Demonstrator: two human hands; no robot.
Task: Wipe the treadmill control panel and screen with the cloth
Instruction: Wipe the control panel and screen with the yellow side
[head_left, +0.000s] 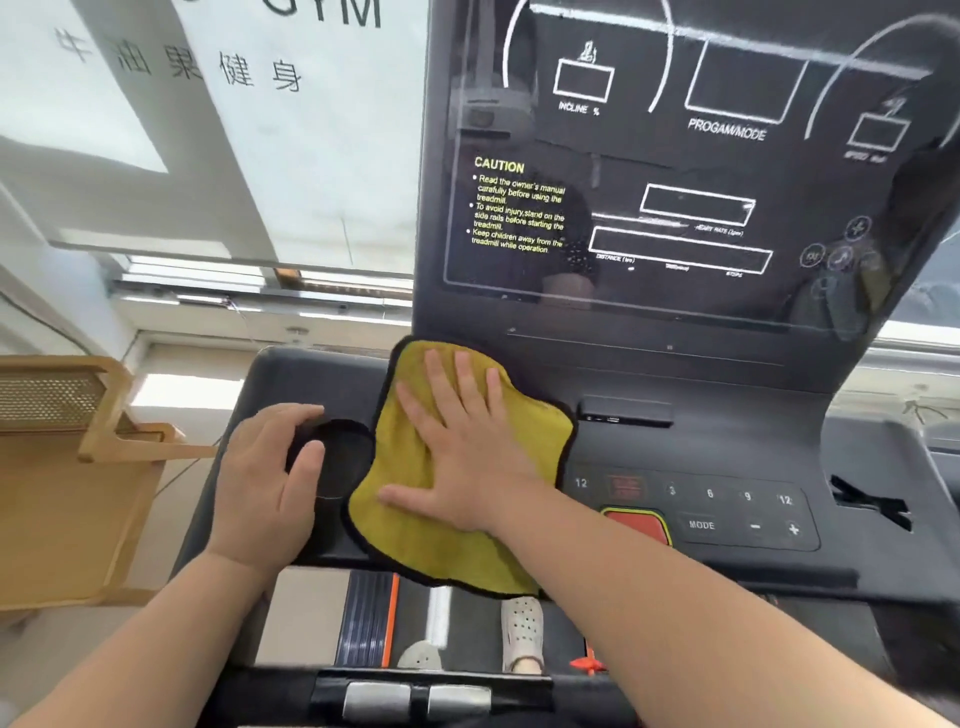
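While the R hand (467, 457) lies flat on the cloth (410, 540), fingers straight & spread, it presses the cloth onto the panel (727, 452) just left of the buttons (727, 519). L hand (260, 483) rests at the cup holder (343, 467), fingers loose, gripping nothing. Cloth looks soft, light, plush; it'd prob. bunch if pushed by a corner, so palm on the middle seems best. Its near edge hangs off the console. Screen (623, 156) above is glossy, likely smears, so it wants light, even pressure.
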